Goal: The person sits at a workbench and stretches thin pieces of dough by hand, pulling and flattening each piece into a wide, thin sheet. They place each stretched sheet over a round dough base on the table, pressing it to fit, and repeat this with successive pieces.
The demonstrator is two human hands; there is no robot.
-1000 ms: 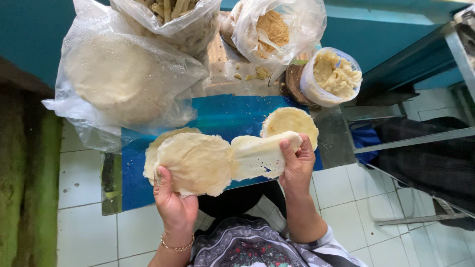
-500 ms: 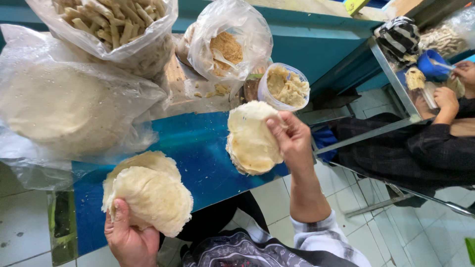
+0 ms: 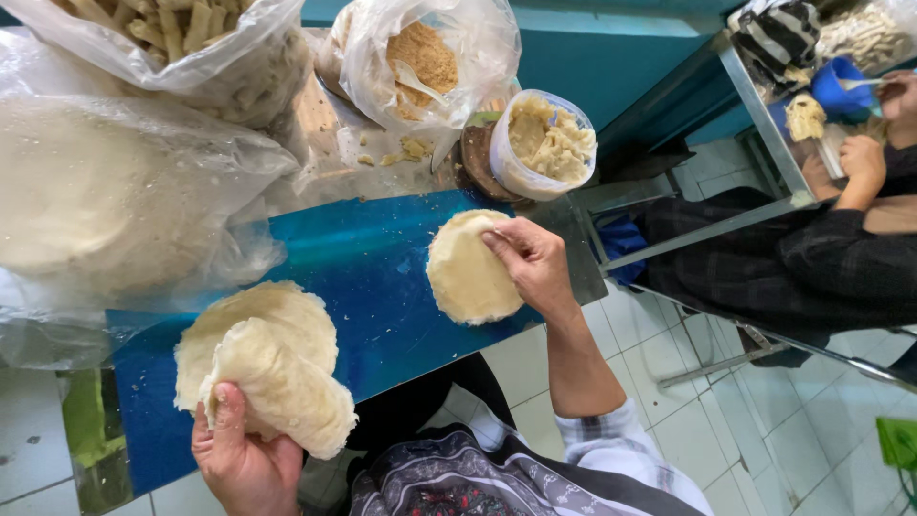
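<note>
Long blue-topped work table (image 3: 373, 277) running across the view from lower left to upper right, with a large clear plastic bag of pale flat dough rounds (image 3: 105, 210) slumped on its far left end. Behind that, a second clear bag of pale stick-shaped pieces (image 3: 181, 38), then a bag of brown crumbly filling (image 3: 425, 57) with a spoon in it, then a small round tub of beige paste (image 3: 544, 143) at the far edge.

Nearer in, a floppy stack of thin cream dough rounds (image 3: 272, 368) overhanging the near left edge of the table, clamped from below by the left hand (image 3: 239, 454), thumb pressed on top of the uppermost sheet. Well apart to the right, a single cream dough round (image 3: 468, 268) lying flat on the blue surface, roughly oval, long axis pointing from the near edge toward the tub. Right hand (image 3: 535, 268) lying on its right rim, fingertips (image 3: 497, 239) curled over the upper edge, pinching or pressing; cannot tell which. Clearly the nearer hand to that single sheet, with the tub of paste just beyond it.

At upper right, another person's hands (image 3: 864, 158) busy at a separate steel-framed table (image 3: 755, 105).
</note>
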